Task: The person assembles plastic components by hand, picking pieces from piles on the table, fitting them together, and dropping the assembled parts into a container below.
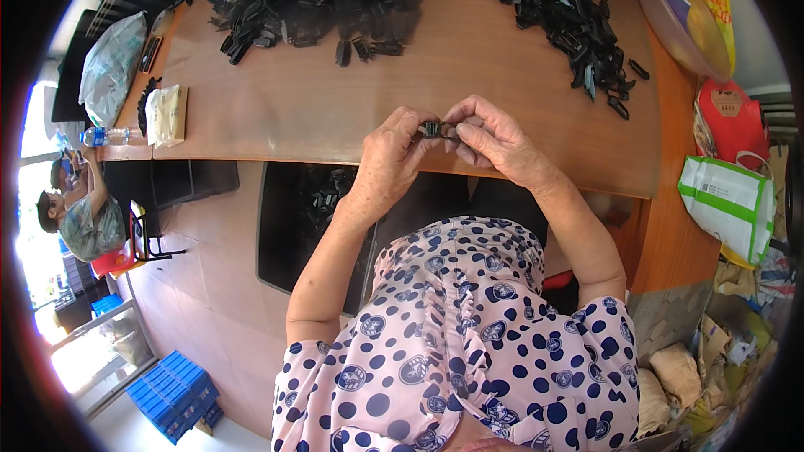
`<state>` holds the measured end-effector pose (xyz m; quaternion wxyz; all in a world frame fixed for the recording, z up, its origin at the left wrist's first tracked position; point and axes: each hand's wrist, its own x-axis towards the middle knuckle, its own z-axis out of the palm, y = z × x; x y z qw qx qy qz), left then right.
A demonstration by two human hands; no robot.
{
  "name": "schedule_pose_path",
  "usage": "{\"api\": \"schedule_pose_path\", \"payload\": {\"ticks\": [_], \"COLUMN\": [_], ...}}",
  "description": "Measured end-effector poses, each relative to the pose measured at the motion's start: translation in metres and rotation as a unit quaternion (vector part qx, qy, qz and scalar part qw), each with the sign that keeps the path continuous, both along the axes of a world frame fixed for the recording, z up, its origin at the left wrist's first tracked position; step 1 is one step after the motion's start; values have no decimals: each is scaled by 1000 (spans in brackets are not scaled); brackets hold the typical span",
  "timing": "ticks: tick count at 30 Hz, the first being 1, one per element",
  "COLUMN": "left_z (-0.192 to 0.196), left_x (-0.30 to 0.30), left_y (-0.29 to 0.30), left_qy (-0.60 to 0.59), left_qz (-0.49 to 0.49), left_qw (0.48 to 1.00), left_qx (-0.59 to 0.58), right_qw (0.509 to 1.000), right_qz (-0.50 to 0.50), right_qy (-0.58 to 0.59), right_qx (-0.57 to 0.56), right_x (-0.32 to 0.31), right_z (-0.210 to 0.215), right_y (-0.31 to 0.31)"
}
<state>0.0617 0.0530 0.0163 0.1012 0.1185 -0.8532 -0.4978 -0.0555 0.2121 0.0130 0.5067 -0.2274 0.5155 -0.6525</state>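
Together, left hand (387,155) and right hand (494,141) pinch a small black clip (433,128) (over the wooden table (335,100)).

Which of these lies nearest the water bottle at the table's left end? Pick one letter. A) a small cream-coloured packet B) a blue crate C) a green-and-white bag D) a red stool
A: the small cream-coloured packet lies on the wooden table right beside the water bottle, while the green-and-white bag hangs off the far right side.
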Motion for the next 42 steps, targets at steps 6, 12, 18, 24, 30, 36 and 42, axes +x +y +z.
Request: {"api": "schedule_pose_path", "payload": {"ticks": [6,12,18,24,30,36,42], "left_z": [3,-4,-2,-3,1,1,-15], "left_x": [-1,5,7,10,9,-1,-23], "left_y": [4,3,4,-4,-3,-3,12], "left_qy": [11,22,29,81,49,-18,34], "left_qz": [-35,-24,-28,-56,-98,-84,41], "left_qw": [998,998,997,977,974,996,973], "left_qx": [-52,-56,-71,-188,-196,-13,223], "right_qw": [1000,999,995,984,966,937,970], "right_qz": [8,30,61,93,160,150,91], "right_qy": [21,1,-33,-88,-100,-298,-212], "right_qx": [-5,17,72,121,176,99,75], "right_x": [-3,-8,-13,-18,-22,-22,-36], "right_z": [-7,-10,-2,-2,-17,-28,-16], "right_y": [7,9,2,-6,-4,-2,-9]}}
